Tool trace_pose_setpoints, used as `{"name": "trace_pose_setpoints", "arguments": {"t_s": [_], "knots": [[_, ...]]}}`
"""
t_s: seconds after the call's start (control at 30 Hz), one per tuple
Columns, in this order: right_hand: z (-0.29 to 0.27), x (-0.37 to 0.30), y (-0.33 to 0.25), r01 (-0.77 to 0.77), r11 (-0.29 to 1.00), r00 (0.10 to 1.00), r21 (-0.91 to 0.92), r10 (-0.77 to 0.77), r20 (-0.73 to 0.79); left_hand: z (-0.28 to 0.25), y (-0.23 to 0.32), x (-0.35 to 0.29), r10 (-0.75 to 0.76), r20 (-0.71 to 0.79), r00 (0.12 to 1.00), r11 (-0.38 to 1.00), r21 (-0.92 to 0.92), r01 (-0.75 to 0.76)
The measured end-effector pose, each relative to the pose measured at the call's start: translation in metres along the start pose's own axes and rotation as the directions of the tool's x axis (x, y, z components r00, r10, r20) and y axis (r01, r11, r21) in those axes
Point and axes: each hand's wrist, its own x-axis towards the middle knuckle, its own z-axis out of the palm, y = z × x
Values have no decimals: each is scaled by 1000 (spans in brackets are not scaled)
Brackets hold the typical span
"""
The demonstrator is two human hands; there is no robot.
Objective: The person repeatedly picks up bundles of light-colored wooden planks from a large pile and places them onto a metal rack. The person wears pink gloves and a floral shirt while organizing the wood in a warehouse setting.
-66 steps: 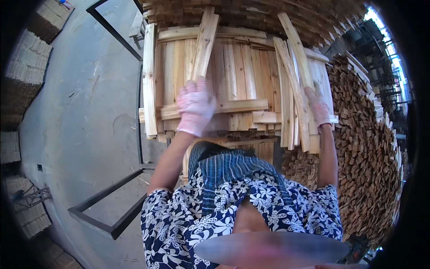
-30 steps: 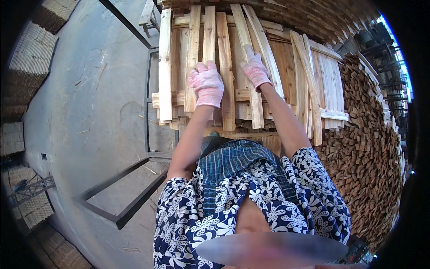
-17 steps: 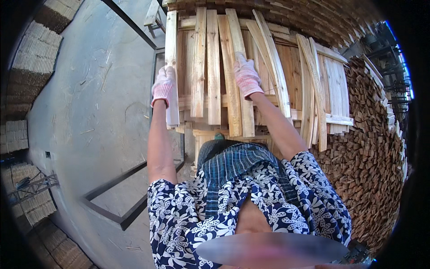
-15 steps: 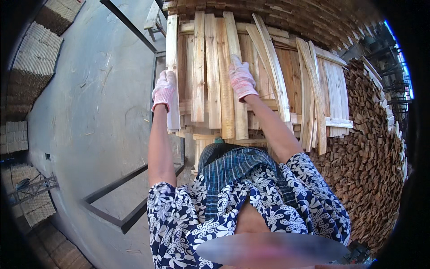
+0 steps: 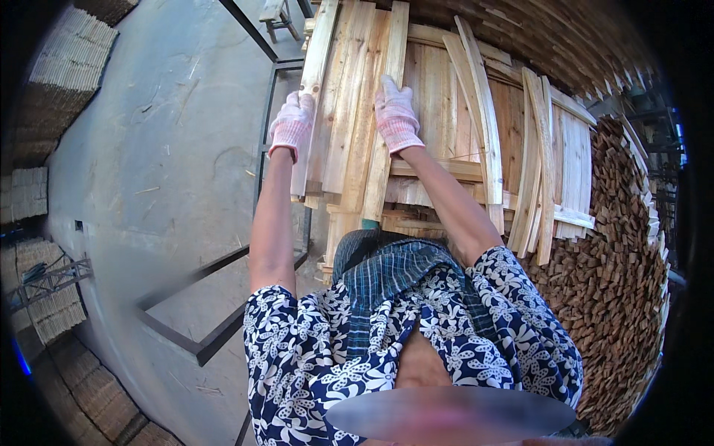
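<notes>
Both my hands wear pinkish-white knitted gloves. My left hand (image 5: 292,123) is closed on the outer edge of a pale wooden board (image 5: 318,56), the leftmost of a row. My right hand (image 5: 399,115) grips the board (image 5: 396,44) at the row's right side, its fingers curled and partly hidden. Between the hands, several long boards (image 5: 348,97) lie edge to edge, pointing away from me. They rest on a stack of other boards (image 5: 428,93), whose lower layers show near my waist.
Crossed loose strips (image 5: 480,104) and more slats (image 5: 537,163) lie to the right on the stack. A huge pile of cut wood (image 5: 595,297) rises beyond them. At left are a dark metal frame (image 5: 199,349), grey floor (image 5: 149,178), stacked wood bundles (image 5: 71,56) and a small bench (image 5: 277,15).
The boards between my hands had gaps and now sit together. My right hand has come closer to my left. The view has shifted, so the stack appears further right.
</notes>
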Motion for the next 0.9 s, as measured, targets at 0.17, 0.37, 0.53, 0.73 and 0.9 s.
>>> {"name": "trace_pose_setpoints", "arguments": {"t_s": [0.17,0.37,0.53,0.73,0.9], "knots": [[-10,-6,2,-28,990,999,-135,25,-25,-7,28,-25,-28,14,1000,994,-104,29],[-9,0,18,7,995,1000,-96,-6,7,-16,45,-38,-40,31,999,999,4,40],[-34,-6,11,5,988,996,-154,9,87,-5,38,-24,-96,56,994,995,-25,97],[-34,-1,-5,-78,972,994,-224,93,56,-14,43,-16,-31,61,998,999,23,29],[-29,13,16,88,964,991,-252,-59,119,-7,35,-8,-19,48,999,1000,21,18]]}}
